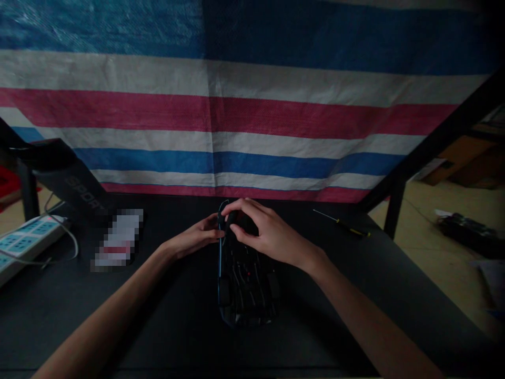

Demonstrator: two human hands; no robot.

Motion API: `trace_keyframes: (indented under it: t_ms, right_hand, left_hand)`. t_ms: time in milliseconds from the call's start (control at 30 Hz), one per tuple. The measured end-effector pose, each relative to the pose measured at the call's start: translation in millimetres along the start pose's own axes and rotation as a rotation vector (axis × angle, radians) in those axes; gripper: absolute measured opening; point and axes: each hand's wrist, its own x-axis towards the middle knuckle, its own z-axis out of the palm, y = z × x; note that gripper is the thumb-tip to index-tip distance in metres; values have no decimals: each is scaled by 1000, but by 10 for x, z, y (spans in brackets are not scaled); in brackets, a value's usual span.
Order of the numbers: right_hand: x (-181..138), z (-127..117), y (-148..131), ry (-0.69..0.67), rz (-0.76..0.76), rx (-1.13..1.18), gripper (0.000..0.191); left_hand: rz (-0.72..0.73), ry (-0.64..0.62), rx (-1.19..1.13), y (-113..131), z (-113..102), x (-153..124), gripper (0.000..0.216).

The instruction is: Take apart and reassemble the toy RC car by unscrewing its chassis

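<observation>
A dark toy car [248,284] lies upside down on the black table, its underside and wheels facing up. My left hand [199,237] grips the blue-edged side of the car near its far end, thumb toward me. From the right, my right hand [262,231] curls over that same far end. Its thumb and fingers close around a dark part that looks like a wheel, though shadow and the fingers hide most of it. The near wheels show at the car's two sides.
A screwdriver [343,223] with a black and yellow handle lies to the right. On the left are a white power strip [31,237] with a cable, a blurred-out flat item [120,237] and a dark SPORT box [74,181]. Striped sheeting [252,116] hangs behind the table.
</observation>
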Motion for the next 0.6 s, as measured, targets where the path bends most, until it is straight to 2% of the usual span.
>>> trace_keyframes:
  t_ms: [233,333,433,533,600]
  right_hand:
    - [-77,228,38,99,70,210,17]
    - [-53,245,93,136,64,299,13]
    - [-106,114,248,254,138,344,9]
    - [-326,-112,493,406,320,373,22]
    - [-551,-244,682,381,463,334,29]
  left_hand:
    - [17,15,46,2,21,-11,59]
    - [7,4,28,-3,18,-15,59]
    - [-12,38,26,-2,7,-19,59]
    - [-5,58,23,-6,-11,-15,60]
    - [-7,46,17,-15,-25,-8,61]
